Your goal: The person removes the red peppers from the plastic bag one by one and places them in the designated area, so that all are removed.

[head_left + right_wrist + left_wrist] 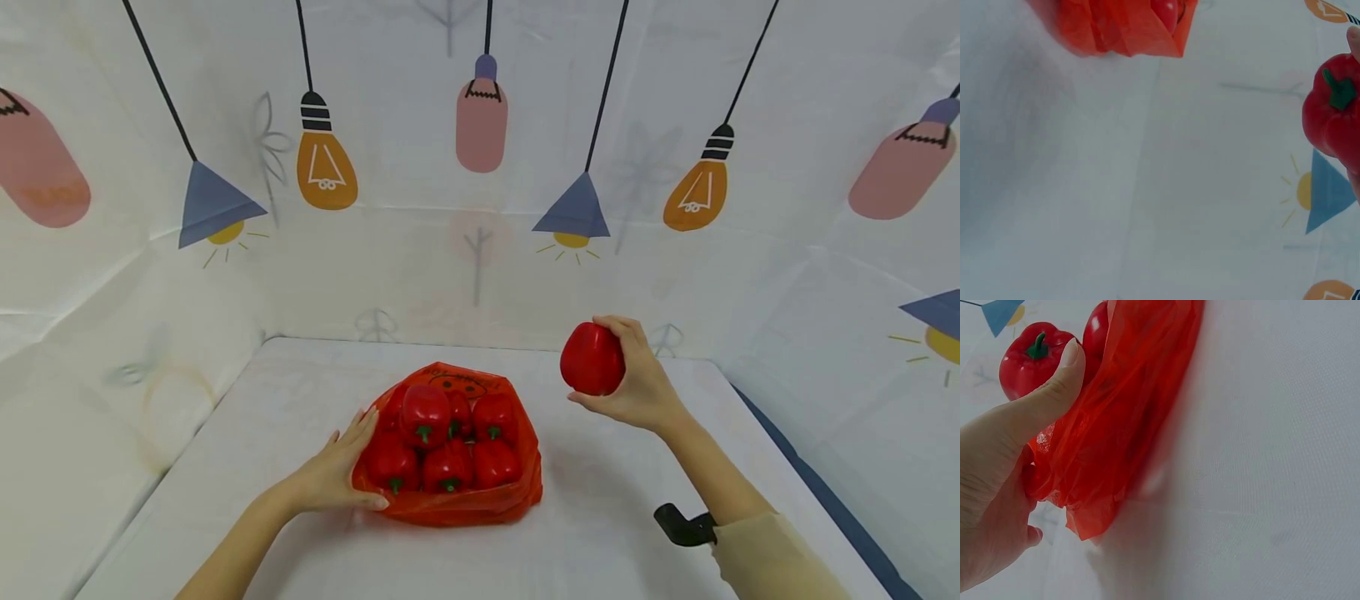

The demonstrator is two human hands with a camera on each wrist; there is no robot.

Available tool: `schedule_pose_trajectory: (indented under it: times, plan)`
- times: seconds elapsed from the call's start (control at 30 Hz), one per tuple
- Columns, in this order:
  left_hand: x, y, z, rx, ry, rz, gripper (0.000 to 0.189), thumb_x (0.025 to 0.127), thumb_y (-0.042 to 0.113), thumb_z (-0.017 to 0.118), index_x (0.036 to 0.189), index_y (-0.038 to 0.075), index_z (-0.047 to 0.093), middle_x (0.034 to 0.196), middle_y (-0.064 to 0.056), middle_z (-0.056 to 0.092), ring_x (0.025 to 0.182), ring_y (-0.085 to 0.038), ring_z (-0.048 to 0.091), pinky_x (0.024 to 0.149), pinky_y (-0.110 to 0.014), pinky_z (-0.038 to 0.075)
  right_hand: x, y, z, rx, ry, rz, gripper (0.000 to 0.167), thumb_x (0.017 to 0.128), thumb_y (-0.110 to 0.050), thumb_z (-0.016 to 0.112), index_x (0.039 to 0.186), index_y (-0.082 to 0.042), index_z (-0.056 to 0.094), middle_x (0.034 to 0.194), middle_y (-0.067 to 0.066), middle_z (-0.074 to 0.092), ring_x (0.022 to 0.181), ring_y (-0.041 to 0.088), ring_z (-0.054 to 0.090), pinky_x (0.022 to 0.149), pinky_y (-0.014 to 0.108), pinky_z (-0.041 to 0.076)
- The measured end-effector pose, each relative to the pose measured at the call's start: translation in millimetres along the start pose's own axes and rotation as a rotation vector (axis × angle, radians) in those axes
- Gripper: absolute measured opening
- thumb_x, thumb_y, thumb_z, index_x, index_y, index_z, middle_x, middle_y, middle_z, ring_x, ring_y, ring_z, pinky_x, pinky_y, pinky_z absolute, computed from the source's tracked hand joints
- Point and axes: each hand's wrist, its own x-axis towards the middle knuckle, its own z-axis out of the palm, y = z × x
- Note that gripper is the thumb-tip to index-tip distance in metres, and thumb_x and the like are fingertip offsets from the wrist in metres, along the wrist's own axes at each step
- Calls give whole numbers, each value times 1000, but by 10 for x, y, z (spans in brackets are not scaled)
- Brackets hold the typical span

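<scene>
Holding one glossy red, green-stemmed bell pepper (591, 360), right hand (637, 379) pinches it, thumb and fingers apart by its width, above white cloth-covered counter (300, 383). Translucent red plastic bag (465, 507) of similar peppers (448, 467) lies leftward, lower. Left hand (337, 471) nearer, spread, touching bag's left side.

Red peppers (426, 407) have green stems (395, 485); the bag (472, 510) is orange-red, the desk (600, 517) white, the white backdrop (405, 267) patterned with blue, pink and orange lamps (327, 179).
</scene>
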Motion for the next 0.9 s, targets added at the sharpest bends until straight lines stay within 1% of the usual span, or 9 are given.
schedule_pose_trajectory:
  times: [0.27,0.4,0.6,0.77,0.9]
  plan:
    - [-15,-34,15,-5,1,1,122,69,57,79,150,-8,15,156,-25,18,142,-48,7,107,-70,7,-116,85,-120,-39,7,28,105,50,-13,95,138,-1,38,135,16,43,123,30,42,73,52,56]
    - [-25,-30,12,-11,-4,1,123,69,57,79,150,-8,13,157,-24,14,143,-45,6,107,-69,7,-174,122,-172,-57,7,46,106,50,-11,95,138,-1,37,135,17,42,123,31,42,72,53,56]
    - [-27,-23,17,-18,-6,-2,122,69,57,79,150,-8,13,157,-24,13,143,-45,5,107,-69,7,-232,179,-234,-87,7,64,109,47,-9,95,139,-1,37,135,17,43,122,32,42,71,54,56]
    - [-37,-23,23,-13,-8,-9,123,69,57,79,150,-8,13,157,-24,13,142,-47,7,107,-69,7,-268,254,-230,-113,2,68,108,47,-10,95,138,0,37,134,16,43,122,34,42,71,54,56]
    - [-39,-29,34,-10,-6,-14,122,69,58,78,150,-8,14,157,-24,15,142,-47,7,107,-69,8,-302,354,-173,-128,-19,100,106,50,-12,95,139,0,37,134,17,42,121,36,42,71,56,55]
